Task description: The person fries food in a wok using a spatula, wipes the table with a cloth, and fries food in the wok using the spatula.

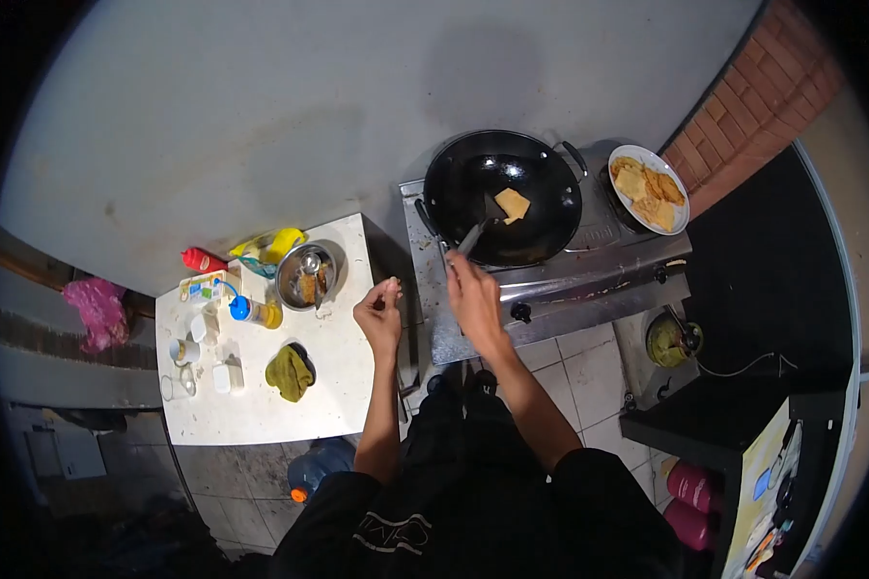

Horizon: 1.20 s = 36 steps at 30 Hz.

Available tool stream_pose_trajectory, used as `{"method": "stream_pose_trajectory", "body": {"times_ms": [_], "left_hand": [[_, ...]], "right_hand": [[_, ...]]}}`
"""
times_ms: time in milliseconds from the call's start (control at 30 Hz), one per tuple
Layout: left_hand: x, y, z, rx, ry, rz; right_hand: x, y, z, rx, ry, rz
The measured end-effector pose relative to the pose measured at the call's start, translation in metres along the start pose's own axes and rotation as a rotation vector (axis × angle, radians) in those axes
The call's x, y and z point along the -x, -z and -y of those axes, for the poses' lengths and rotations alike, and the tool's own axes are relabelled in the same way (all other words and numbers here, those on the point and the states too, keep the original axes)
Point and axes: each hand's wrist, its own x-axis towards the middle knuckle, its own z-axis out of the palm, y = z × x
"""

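Observation:
My right hand (475, 301) is wrapped around the handle of a spatula (471, 238), whose dark blade reaches into a black wok (454, 174) on the stove. In the wok, a pale yellow folded piece of food (512, 204) lies by the spatula's blade. A small scrap of the same colour is just below it. My left hand (380, 317) hangs between the table and the stove with thumb and fingertips pinched together. Something small may be between the fingertips, but it is too small to name.
A plate (684, 224) of fried pieces stands on the stove's right side. On the white table (261, 415) are a metal bowl (285, 289), an oil bottle (266, 315), a red bottle (201, 260), white containers and a green cloth (288, 374). A blue water jug (321, 465) sits below.

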Motion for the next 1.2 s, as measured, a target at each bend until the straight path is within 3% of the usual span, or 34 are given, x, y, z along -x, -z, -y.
{"method": "stream_pose_trajectory", "body": {"times_ms": [33,167,267,667,833,1000,1200], "left_hand": [[-0.003,-0.005,-0.001,0.011,-0.021,0.021],[-0.018,-0.021,-0.002,0.074,-0.05,0.088],[-0.024,-0.03,-0.016,0.054,-0.074,0.112],[-0.042,-0.069,-0.056,-0.034,-0.087,0.0],[-0.046,-0.083,-0.051,-0.006,-0.149,-0.026],[-0.035,-0.092,-0.049,0.008,-0.049,0.011],[-0.003,-0.088,-0.05,-0.062,0.018,-0.11]], "right_hand": [[-0.007,0.007,-0.003,0.002,0.081,-0.093],[-0.028,0.033,-0.021,-0.068,-0.03,-0.124],[-0.047,0.047,-0.037,-0.003,0.048,-0.264],[-0.099,0.076,-0.082,-0.009,0.015,-0.333],[-0.12,0.09,-0.102,-0.19,-0.003,-0.293],[-0.132,0.094,-0.127,-0.339,0.014,-0.213],[-0.141,0.121,-0.099,-0.496,-0.145,-0.156]]}}
